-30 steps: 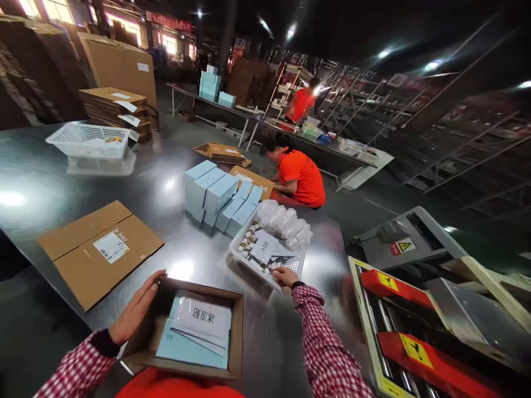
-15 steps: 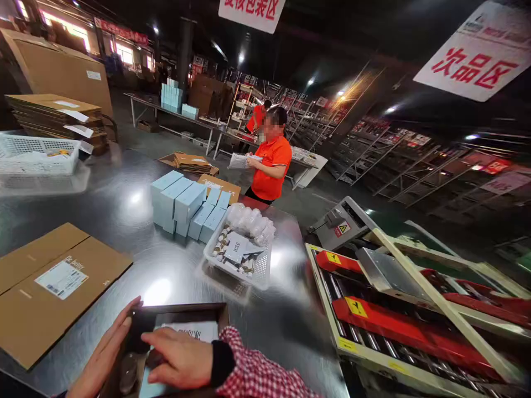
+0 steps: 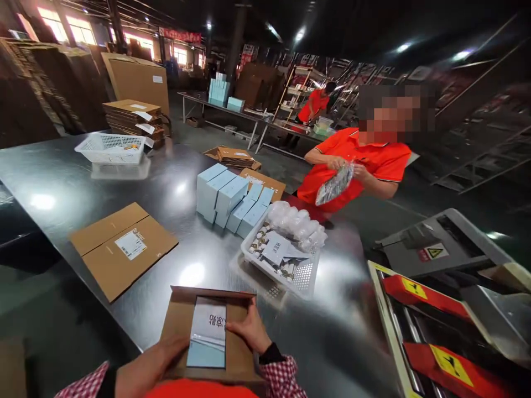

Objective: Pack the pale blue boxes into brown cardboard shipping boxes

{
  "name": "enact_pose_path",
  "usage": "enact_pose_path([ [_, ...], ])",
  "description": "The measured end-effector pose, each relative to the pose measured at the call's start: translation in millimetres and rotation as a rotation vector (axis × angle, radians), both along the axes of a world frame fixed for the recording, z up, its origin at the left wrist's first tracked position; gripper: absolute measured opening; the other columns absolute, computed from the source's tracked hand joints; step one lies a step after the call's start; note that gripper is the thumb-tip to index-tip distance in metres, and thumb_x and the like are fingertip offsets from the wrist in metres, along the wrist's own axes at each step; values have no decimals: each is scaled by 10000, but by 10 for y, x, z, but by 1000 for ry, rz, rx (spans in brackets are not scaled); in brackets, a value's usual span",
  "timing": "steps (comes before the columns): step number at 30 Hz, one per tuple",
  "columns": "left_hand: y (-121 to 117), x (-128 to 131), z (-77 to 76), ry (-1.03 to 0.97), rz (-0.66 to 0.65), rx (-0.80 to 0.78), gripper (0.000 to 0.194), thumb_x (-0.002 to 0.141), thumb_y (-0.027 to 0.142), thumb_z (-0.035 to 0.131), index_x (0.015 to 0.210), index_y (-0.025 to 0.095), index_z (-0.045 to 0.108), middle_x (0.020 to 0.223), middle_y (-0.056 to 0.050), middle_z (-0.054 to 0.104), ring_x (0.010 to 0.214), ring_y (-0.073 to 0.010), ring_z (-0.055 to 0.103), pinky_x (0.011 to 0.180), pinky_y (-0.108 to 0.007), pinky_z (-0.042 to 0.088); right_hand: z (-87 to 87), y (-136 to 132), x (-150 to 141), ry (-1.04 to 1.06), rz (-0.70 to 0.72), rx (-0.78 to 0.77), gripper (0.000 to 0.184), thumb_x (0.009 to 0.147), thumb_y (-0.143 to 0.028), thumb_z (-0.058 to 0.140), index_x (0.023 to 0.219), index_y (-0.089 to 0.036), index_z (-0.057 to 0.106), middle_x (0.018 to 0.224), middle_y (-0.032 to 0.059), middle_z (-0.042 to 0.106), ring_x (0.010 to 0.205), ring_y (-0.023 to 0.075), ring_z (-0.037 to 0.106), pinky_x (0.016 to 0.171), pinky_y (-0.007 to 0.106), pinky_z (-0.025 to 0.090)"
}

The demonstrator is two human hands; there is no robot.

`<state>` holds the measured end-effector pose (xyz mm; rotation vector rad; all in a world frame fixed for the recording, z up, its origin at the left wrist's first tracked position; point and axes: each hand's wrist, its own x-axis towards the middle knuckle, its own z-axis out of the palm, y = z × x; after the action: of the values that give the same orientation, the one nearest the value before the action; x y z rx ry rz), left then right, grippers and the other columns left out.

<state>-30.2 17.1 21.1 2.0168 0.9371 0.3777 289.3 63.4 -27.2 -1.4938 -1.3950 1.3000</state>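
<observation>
A brown cardboard box [image 3: 176, 319] lies at the near edge of the metal table, its side flaps folded inward. Through the gap between the flaps show a white packet with dark characters [image 3: 209, 318] and a light blue box [image 3: 206, 355]. My left hand [image 3: 151, 359] presses on the box's left flap, fingers together. On the right, my right hand [image 3: 249, 330] grips the flap and side, its thumb reaching in over the cardboard.
A white basket [image 3: 307, 276] holds small items and bubble-wrap packs beside light blue boxes [image 3: 226, 193]. To the left are a flat labelled carton [image 3: 108, 260] and another white basket [image 3: 110, 157]. A co-worker in orange [image 3: 352, 155] stands opposite, near a roller conveyor [image 3: 415, 326].
The view has swung left. My right hand has moved out of the box's inside to its right side, and the side flaps are now folded in. The co-worker is nearer and holds a silvery bag.
</observation>
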Motion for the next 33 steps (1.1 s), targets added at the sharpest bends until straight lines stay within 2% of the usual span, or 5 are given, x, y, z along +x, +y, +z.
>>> enact_pose_path([
  [8, 581, -32, -40, 432, 142, 603, 1328, 394, 725, 827, 1495, 143, 365, 1482, -252, 443, 1365, -454, 399, 1138, -634, 289, -17, -284, -51, -134, -25, 58, 650, 679, -450, 731, 1215, -154, 516, 1159, 137, 602, 1104, 330, 576, 1001, 502, 454],
  [12, 349, -249, -653, 179, 161, 812, 738, 718, 625, 718, 1357, 297, 548, 1176, -79, 700, 1056, -260, 659, 909, -347, 555, 29, -404, 110, 13, -26, 25, 477, 756, -418, 625, 1165, -179, 565, 1108, 103, 645, 1026, 272, 626, 934, 438, 504],
  [16, 311, 89, -974, -76, 261, 598, 315, 921, 442, 532, 1165, 332, 698, 1067, -54, 707, 1004, -240, 651, 899, -376, 557, 265, -528, 530, -40, -109, 71, 434, 824, -429, 563, 1182, -199, 651, 1335, 128, 596, 1313, 300, 493, 1133, 509, 340],
  [27, 757, 2291, -414, -405, 233, -566, 602, 714, 662, 638, 1026, 158, 739, 994, -127, 742, 915, -288, 706, 775, -398, 607, 122, -1173, 493, -967, -425, 103, 802, 850, -384, 631, 1520, -87, 304, 1560, 190, 321, 1480, 356, 193, 1210, 627, 72],
  [33, 1001, 1626, -824, 59, 223, 143, 414, 725, 624, 579, 942, 315, 749, 847, -44, 754, 702, -259, 710, 547, -382, 595, 369, -1088, 2065, -1063, -151, 32, 821, 778, -282, 664, 1500, -73, 335, 1577, 200, 280, 1496, 337, 134, 1219, 559, 95],
])
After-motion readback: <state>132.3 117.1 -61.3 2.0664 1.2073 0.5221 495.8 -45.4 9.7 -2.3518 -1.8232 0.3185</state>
